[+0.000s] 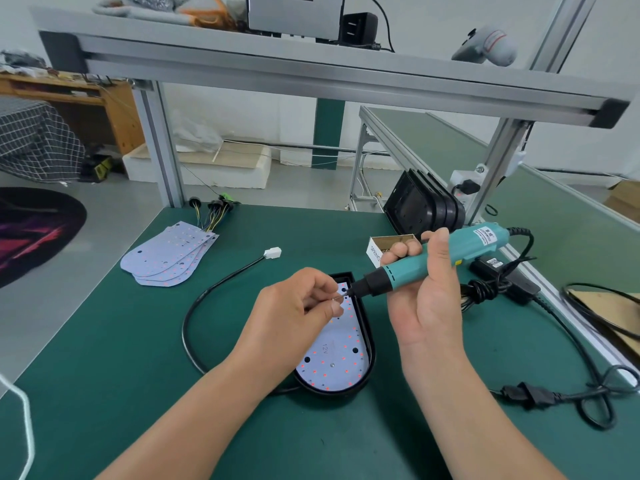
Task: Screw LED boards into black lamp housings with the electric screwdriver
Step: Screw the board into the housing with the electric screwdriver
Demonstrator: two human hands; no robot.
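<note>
The left hand [298, 299] is pinching a screw [337, 298] onto the bit while the right hand [427, 292] is gripping the electric screwdriver [426, 259], tilted over the LED board [337, 358] for loading.

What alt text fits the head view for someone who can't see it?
The right hand grips a teal electric screwdriver, its tip at the left hand, which pinches a small screw above an LED board seated in a black lamp housing on a green table. Spare boards lie far left.
</note>
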